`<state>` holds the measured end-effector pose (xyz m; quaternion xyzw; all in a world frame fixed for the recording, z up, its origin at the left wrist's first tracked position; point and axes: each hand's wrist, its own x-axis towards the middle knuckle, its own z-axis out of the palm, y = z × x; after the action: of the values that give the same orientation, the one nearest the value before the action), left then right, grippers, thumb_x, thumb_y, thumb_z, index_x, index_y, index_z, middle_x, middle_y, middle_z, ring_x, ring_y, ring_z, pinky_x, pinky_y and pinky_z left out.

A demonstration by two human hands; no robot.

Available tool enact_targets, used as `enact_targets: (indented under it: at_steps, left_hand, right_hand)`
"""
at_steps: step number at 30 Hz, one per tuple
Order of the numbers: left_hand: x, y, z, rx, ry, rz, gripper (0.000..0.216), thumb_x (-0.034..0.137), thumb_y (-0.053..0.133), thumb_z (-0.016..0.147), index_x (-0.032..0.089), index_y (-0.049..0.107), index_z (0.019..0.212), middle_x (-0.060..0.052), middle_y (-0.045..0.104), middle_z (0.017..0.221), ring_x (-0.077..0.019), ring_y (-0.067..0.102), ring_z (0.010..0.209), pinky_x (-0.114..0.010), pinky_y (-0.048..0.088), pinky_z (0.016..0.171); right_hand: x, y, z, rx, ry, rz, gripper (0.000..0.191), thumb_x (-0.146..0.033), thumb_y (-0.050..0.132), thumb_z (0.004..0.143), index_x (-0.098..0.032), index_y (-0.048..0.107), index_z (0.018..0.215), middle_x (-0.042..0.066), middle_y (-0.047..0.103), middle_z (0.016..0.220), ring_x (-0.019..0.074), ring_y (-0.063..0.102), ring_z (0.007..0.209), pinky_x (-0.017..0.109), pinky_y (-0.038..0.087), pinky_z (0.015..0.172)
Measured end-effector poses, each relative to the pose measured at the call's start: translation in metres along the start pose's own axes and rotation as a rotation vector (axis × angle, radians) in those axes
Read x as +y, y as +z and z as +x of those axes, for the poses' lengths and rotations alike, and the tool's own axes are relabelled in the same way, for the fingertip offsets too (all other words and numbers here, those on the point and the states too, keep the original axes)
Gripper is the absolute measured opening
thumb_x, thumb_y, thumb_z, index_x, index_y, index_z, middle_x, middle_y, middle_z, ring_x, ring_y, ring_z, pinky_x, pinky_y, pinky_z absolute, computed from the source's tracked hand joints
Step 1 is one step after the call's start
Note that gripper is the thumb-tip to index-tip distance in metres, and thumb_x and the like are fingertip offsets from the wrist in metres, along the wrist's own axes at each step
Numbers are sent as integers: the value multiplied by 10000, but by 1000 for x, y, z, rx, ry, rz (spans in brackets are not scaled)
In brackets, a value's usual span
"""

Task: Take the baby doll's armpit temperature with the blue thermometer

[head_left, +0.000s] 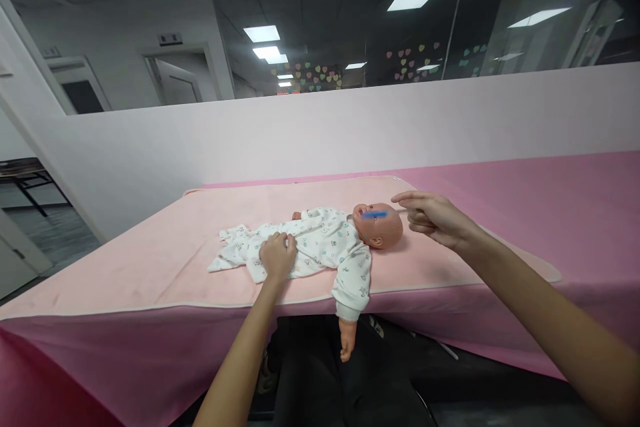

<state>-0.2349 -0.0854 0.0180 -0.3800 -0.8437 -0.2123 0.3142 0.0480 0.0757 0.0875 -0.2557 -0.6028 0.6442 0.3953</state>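
A baby doll lies on its back on a light pink mat, head to the right. It wears a white patterned sleepsuit, and one arm hangs over the table's near edge. My left hand rests on the doll's lower body, fingers curled and gripping the sleepsuit fabric. My right hand hovers just right of the doll's head, index finger stretched toward it, the other fingers loosely curled, holding nothing.
The mat lies on a table with a darker pink cloth. A white partition wall runs behind it, with glass above. A dark chair or legs show under the near edge. An open doorway lies at left.
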Motion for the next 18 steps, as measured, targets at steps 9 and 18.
enact_targets:
  at_steps: [9,18]
  left_hand:
    - [-1,1,-1,10,-1,10,321,302,356,847,178,575,648,-31,593,711,-147,493,674,-272,271,644]
    - [-1,0,-1,-7,-2,8,333,308,345,848,175,584,657,-39,599,722,-153,496,679,-274,270,642]
  right_hand:
    - [13,-2,18,-6,54,20,115,-149,578,670,-130,604,780,-103,227,410,24,172,355,193,121,362]
    - [15,4,16,-58,34,-19,143,-194,602,627,-130,612,754,-99,255,411,20,169,366,195,110,371]
